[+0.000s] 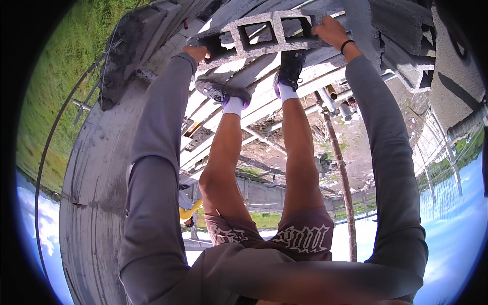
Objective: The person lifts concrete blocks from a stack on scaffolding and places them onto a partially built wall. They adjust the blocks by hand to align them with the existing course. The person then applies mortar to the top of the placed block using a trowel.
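A grey hollow concrete block (pixel 256 50) with three openings spans the top middle of the head view, held between my two hands. My left hand (pixel 195 53) grips its left end, with fingers curled at the edge. My right hand (pixel 333 33) has its fingers wrapped over the right end and wears a dark band at the wrist. Just below the block are my feet in dark shoes (pixel 287 68), standing on pale boards (pixel 254 119). Openings between the boards show dirt and debris far below.
More concrete blocks (pixel 401 53) lie at the right, beside a rough concrete surface (pixel 447 107). A concrete wall or beam (pixel 91 183) runs along the left, beside a long cable. A wooden pole (pixel 340 168) and pipes (pixel 328 101) show beneath. A person in yellow (pixel 189 213) is partly visible lower down.
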The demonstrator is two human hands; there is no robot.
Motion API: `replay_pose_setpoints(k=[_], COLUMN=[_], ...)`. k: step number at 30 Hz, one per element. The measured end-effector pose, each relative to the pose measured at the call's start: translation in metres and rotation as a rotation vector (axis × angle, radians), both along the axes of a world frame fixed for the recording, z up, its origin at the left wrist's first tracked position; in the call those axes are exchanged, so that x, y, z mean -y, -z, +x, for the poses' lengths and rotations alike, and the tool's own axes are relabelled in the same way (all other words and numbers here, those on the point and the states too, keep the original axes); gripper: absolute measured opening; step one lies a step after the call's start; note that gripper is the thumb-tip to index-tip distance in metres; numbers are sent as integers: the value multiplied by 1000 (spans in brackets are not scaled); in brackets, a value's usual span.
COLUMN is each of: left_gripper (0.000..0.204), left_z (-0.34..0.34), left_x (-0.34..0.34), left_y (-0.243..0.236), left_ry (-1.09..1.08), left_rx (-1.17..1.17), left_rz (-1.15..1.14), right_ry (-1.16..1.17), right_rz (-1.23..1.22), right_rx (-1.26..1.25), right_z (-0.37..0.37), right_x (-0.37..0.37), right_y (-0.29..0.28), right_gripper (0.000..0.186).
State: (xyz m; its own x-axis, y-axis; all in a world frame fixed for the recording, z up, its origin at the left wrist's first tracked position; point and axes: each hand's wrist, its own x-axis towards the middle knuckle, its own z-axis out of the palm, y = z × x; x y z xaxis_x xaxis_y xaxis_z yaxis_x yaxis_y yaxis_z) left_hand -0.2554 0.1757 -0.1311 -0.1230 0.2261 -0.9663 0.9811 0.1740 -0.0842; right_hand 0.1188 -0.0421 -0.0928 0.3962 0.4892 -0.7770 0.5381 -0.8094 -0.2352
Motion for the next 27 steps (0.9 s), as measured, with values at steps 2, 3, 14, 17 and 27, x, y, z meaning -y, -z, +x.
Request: replay_pose_setpoints(k=[2,3,14,17,27], left_gripper=[29,29,63,80,79], left_z=[12,17,31,38,32], left_x=[-29,-39,-82,-82,-35], left_y=[27,39,55,73,78], left_ry=[43,27,35,110,-434], left_rx=[40,37,371,431,420], left_rz=[-123,-156,300,436,414], right_ry=[99,102,248,333,825], right_rz=[69,61,46,74,246], right_rx=[-283,-297,-391,-393,-239], right_z=[28,36,83,90,31], right_x=[-12,-19,-69,-77,5], right_y=[12,23,109,117,83], right_gripper=[35,36,42,44,53])
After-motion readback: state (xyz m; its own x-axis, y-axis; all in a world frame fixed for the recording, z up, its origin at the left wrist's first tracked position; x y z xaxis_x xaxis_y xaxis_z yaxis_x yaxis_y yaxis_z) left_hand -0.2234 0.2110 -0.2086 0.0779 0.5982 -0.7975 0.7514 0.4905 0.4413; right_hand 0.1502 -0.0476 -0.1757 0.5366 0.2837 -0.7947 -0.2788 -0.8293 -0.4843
